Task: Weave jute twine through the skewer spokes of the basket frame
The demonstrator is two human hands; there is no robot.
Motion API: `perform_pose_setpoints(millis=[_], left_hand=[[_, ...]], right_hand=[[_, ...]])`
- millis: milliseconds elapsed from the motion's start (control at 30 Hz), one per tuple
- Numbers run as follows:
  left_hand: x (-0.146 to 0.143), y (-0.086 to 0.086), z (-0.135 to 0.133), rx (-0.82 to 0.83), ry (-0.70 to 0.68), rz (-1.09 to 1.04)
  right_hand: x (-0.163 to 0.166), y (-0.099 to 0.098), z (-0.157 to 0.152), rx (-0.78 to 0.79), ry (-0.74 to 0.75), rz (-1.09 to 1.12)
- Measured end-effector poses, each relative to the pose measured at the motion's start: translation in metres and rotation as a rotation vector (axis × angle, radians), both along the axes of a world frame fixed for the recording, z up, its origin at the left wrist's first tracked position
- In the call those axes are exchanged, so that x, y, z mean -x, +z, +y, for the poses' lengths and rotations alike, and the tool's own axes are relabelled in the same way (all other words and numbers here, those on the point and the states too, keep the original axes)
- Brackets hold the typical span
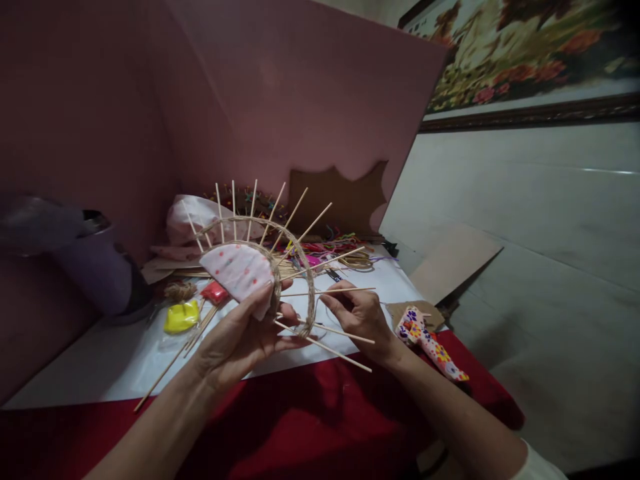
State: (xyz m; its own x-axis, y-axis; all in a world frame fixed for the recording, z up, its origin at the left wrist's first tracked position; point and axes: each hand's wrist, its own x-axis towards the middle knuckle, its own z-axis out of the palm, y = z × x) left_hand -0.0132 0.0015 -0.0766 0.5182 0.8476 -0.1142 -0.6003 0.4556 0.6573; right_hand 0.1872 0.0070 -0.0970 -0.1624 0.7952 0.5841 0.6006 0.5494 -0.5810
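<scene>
My left hand [250, 333] holds up a half-round craft piece [240, 270], thumb on its face and fingers behind. White fabric with red dots covers its face, and brown twine edges its curve. Thin wooden sticks [270, 213] fan outward from that edge. A second arc of twine [300, 250] runs across the sticks farther out. At the right side of the piece, my right hand [360, 317] is closed, thumb and finger pinched by the sticks near the outer twine arc. A thin strand seems to run from the pinch, though it is hard to make out.
On the white-covered table [100, 370] lie a yellow packet [181, 317], a red packet [214, 292], loose sticks [160, 378] and colourful cords [345, 241]. A purple container [100, 267] stands left. A floral-patterned piece [433, 343] lies right. Brown cardboard [335, 200] leans behind, against a pink panel [300, 87].
</scene>
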Motion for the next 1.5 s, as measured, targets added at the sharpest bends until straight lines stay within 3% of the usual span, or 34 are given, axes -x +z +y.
perform_pose_setpoints(millis=[267, 500, 633, 867, 1133, 1233, 1333, 1500], left_hand=[[-0.002, 0.0, -0.002, 0.015, 0.054, -0.002], [0.001, -0.004, 0.0, -0.039, 0.034, 0.066], [0.0, -0.005, -0.001, 0.016, -0.001, 0.044], [0.0, -0.007, 0.001, -0.007, 0.027, 0.085], [0.001, -0.008, 0.0, -0.097, 0.03, 0.205], [0.0, -0.005, -0.003, -0.098, 0.023, 0.268], [-0.001, -0.003, -0.006, -0.087, -0.001, 0.303], [0.001, -0.004, -0.005, -0.076, -0.05, 0.267]], right_hand=[[-0.002, 0.002, 0.004, -0.013, -0.086, -0.016], [-0.016, 0.003, 0.0, -0.254, -0.143, -0.048], [-0.02, -0.001, -0.002, -0.389, -0.17, -0.092], [-0.021, -0.004, -0.008, -0.646, -0.314, -0.3], [-0.033, 0.012, -0.026, -0.861, -0.384, -0.595], [-0.039, 0.02, -0.029, -0.788, -0.332, -0.673], [-0.039, 0.03, -0.028, -0.596, -0.321, -0.667], [-0.041, 0.043, -0.009, -0.125, -0.063, -0.305]])
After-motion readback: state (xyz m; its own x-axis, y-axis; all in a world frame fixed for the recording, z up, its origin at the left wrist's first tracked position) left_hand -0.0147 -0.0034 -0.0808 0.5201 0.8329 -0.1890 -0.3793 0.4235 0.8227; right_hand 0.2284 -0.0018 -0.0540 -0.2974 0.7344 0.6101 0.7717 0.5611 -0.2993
